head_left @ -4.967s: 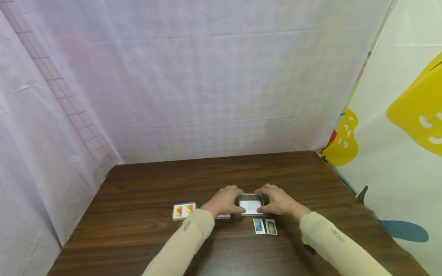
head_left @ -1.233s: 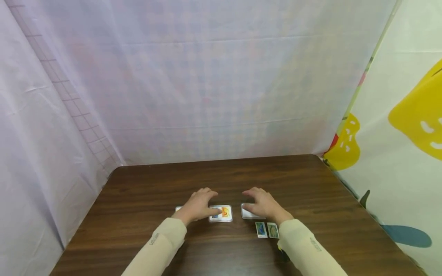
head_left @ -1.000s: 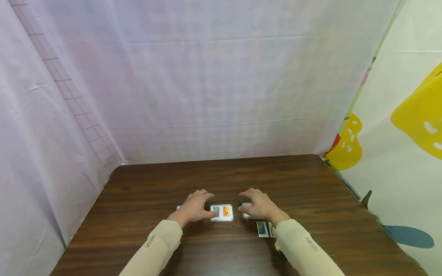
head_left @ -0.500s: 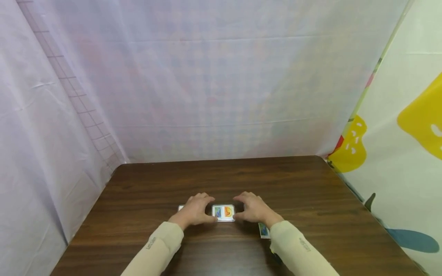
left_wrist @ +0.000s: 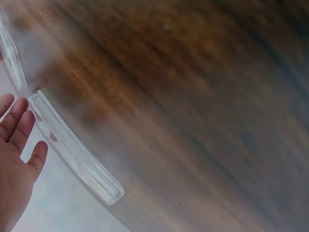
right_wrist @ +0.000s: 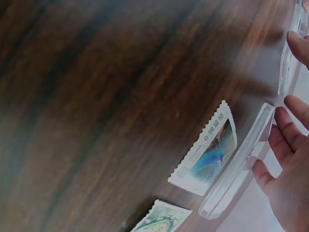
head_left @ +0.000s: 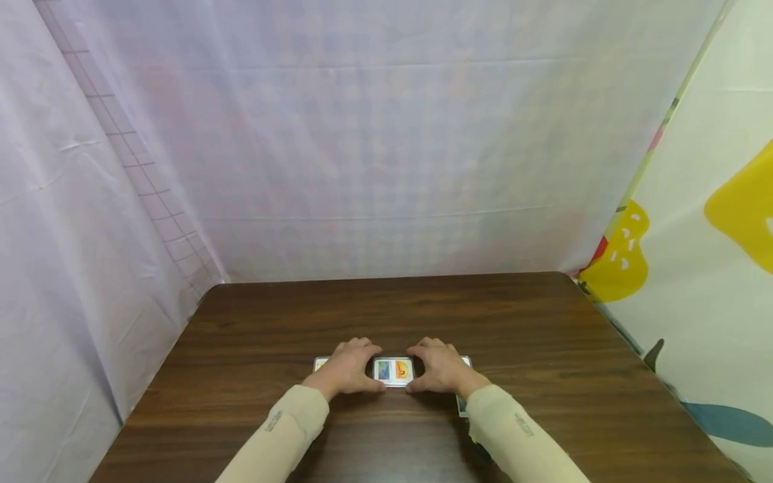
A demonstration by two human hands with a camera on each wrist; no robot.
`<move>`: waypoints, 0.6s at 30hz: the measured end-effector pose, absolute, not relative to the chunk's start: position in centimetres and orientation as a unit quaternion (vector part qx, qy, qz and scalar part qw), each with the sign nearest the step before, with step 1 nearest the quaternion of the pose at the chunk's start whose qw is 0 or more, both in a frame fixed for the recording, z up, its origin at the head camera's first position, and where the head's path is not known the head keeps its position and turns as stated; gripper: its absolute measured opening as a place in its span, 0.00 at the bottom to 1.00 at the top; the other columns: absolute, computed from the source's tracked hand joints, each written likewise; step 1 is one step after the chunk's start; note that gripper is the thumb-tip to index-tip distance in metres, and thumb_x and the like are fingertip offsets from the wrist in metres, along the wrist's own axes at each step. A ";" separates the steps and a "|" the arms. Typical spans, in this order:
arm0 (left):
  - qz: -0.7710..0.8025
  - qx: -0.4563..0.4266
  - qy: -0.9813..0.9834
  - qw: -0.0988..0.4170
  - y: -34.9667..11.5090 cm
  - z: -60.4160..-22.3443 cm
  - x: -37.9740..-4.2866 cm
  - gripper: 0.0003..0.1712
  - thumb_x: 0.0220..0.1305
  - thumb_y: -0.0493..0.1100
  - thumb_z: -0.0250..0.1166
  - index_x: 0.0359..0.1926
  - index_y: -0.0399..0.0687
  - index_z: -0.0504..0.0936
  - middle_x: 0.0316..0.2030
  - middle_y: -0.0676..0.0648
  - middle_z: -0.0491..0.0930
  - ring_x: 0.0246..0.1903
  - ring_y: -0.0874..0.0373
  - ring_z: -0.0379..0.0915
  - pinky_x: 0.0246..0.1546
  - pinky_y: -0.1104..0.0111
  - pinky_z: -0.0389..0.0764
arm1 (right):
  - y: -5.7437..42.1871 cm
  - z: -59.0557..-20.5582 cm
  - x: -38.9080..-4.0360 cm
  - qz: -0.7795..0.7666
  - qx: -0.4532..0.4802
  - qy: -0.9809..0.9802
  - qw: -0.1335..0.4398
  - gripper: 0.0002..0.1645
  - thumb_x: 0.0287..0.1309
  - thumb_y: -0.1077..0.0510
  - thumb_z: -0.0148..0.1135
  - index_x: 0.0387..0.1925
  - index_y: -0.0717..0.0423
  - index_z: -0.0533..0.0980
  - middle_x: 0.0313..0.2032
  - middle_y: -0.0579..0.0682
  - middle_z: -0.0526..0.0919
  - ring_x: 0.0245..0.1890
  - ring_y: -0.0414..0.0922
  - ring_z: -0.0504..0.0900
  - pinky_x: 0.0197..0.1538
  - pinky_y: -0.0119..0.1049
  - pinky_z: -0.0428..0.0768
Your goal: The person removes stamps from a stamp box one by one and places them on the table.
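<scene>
Three clear plastic stamp cases lie in a row on the brown table. The middle case (head_left: 393,372) shows one blue-green and one orange stamp. My left hand (head_left: 347,369) pinches its left side, thumb at the near corner, index finger at the far one. My right hand (head_left: 443,367) does likewise on the right. The left case (left_wrist: 72,145) is partly covered by my left hand in the head view; the right case (right_wrist: 236,166) is mostly hidden behind my right hand there. Beside the right case, in the right wrist view, lies a blue stamp (right_wrist: 210,154).
A second, greenish stamp (right_wrist: 161,220) lies near the blue one. The wood-grain table (head_left: 253,335) reaches back to a pale curtain (head_left: 362,168). White sheeting with yellow shapes (head_left: 616,261) borders its right side.
Five seconds ago both hands held a clear case part at the right case. They have let go and moved left to the middle case, closing in on its sides. The head view has shifted slightly.
</scene>
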State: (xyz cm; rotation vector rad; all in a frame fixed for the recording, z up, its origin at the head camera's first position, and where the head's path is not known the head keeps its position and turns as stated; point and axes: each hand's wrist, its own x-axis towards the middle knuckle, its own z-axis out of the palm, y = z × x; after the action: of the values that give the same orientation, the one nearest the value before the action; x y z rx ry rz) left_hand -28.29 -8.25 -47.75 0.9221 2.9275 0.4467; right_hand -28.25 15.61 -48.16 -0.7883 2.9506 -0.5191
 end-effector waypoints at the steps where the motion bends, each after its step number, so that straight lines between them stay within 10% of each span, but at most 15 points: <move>1: 0.141 0.297 0.944 0.018 -8.2 -47.8 -28.3 0.45 0.50 0.65 0.73 0.63 0.43 0.75 0.54 0.47 0.76 0.55 0.50 0.70 0.60 0.55 0.67 | 15.6 -48.2 -28.3 -0.167 -0.255 0.952 0.024 0.44 0.40 0.39 0.77 0.58 0.58 0.77 0.51 0.54 0.78 0.55 0.54 0.74 0.56 0.57 0.69; 18: 0.116 0.304 0.946 0.017 -7.7 -48.4 -28.8 0.43 0.48 0.64 0.74 0.61 0.44 0.77 0.51 0.49 0.76 0.54 0.52 0.70 0.56 0.56 0.69 | 15.3 -48.2 -28.6 -0.167 -0.244 0.954 0.047 0.38 0.41 0.41 0.78 0.54 0.54 0.79 0.51 0.52 0.76 0.56 0.54 0.72 0.57 0.58 0.68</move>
State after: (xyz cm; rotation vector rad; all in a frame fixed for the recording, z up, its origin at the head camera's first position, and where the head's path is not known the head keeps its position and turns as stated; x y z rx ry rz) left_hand -28.82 -7.65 -48.44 0.9440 2.9383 0.3604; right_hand -28.58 15.34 -48.23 -0.7431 2.9120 -0.5086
